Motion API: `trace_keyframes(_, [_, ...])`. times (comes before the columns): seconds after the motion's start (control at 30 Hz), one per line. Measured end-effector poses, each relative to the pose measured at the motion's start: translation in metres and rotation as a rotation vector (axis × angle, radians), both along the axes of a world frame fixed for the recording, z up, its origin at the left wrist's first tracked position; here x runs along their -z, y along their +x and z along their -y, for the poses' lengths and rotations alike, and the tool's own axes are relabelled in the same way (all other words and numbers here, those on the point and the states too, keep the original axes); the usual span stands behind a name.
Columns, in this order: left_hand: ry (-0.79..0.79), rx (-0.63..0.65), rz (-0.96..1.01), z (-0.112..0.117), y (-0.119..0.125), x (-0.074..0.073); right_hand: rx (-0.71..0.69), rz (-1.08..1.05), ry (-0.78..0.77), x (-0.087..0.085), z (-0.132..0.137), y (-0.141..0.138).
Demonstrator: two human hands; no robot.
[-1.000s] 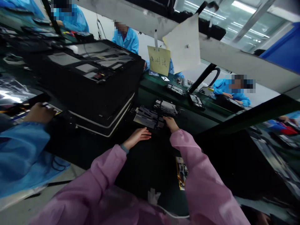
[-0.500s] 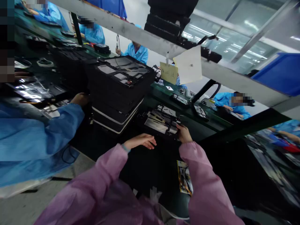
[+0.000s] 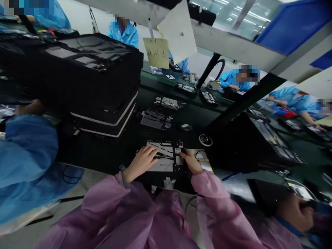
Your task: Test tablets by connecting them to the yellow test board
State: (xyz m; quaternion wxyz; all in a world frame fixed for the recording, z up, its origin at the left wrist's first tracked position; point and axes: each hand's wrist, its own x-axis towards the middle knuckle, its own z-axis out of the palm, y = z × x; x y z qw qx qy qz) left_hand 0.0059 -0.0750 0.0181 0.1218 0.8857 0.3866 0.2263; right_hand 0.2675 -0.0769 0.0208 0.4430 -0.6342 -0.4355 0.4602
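A flat electronic assembly [image 3: 162,166] with silver panels and dark strips in a black frame lies on the dark bench in front of me. My left hand [image 3: 141,160] rests on its left part, fingers stretched over the panels. At the right edge, my right hand [image 3: 192,162] grips the frame, thumb side up. Beside and partly behind my right hand is a yellow-edged picture card [image 3: 206,164]. Farther back lie a similar assembly [image 3: 155,119] and another one [image 3: 167,102].
Tall stacks of black-framed units stand at left [image 3: 103,90] and right [image 3: 228,145]. Between them are a dark mouse-shaped object [image 3: 184,127] and a white ring [image 3: 205,139]. A pen [image 3: 231,176] lies right. A co-worker's blue sleeve [image 3: 28,145] and another person's hand [image 3: 295,211] flank me.
The assembly has come from beside the left stack toward my body, held by my right hand. My left hand, earlier in the air, now lies on it. The view has turned right.
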Motion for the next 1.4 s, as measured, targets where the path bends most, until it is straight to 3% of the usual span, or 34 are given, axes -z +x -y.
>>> trace_keyframes(0.1, [0.047, 0.014, -0.061, -0.005, 0.003, -0.005, -0.004, 0.177, 0.008, -0.002, 0.014, 0.004])
trace_keyframes(0.2, [0.044, 0.011, -0.055, -0.01, -0.001, -0.009, -0.036, 0.448, 0.148, -0.013, 0.038, -0.002])
trace_keyframes(0.27, [0.006, -0.048, 0.045, -0.013, -0.007, -0.008, -0.063, 0.532, 0.276, -0.023, 0.053, -0.016])
trace_keyframes(0.37, [-0.041, -0.163, 0.253, -0.016, -0.016, -0.005, -0.193, 0.496, 0.33, -0.031, 0.064, -0.051])
trace_keyframes(0.43, [-0.037, -0.122, 0.247, -0.016, -0.018, -0.006, -0.28, 0.449, 0.324, -0.03, 0.062, -0.076])
trace_keyframes(0.57, [0.003, 0.047, -0.008, -0.018, -0.011, -0.009, -0.291, 0.457, 0.355, -0.019, 0.057, -0.103])
trace_keyframes(0.63, [0.002, 0.03, -0.043, -0.021, -0.008, -0.01, -0.291, 0.486, 0.36, -0.014, 0.061, -0.105])
trace_keyframes(0.73, [-0.076, -0.114, 0.147, -0.027, -0.009, -0.009, -0.286, 0.583, 0.364, -0.009, 0.065, -0.111])
trace_keyframes(0.87, [-0.213, -0.249, 0.499, -0.029, -0.02, -0.01, -0.252, 0.938, 0.359, -0.004, 0.044, -0.147])
trace_keyframes(0.97, [-0.27, -0.228, 0.586, -0.022, -0.032, -0.016, -0.292, 1.129, 0.337, -0.005, 0.017, -0.179])
trace_keyframes(1.1, [-0.362, -0.115, 0.606, -0.008, -0.058, -0.022, -0.371, 1.117, 0.242, -0.009, 0.0, -0.196])
trace_keyframes(1.17, [-0.427, -0.045, 0.757, -0.001, -0.072, -0.019, -0.39, 1.047, 0.209, -0.017, 0.004, -0.192])
trace_keyframes(1.23, [-0.478, -0.056, 0.981, 0.005, -0.083, -0.013, -0.383, 0.915, 0.25, -0.033, 0.011, -0.18])
trace_keyframes(1.3, [-0.526, -0.144, 1.152, 0.012, -0.086, -0.003, -0.343, 0.74, 0.34, -0.061, 0.018, -0.159])
trace_keyframes(1.4, [-0.616, -0.25, 1.128, 0.024, -0.079, 0.013, -0.186, 0.518, 0.375, -0.12, 0.027, -0.117])
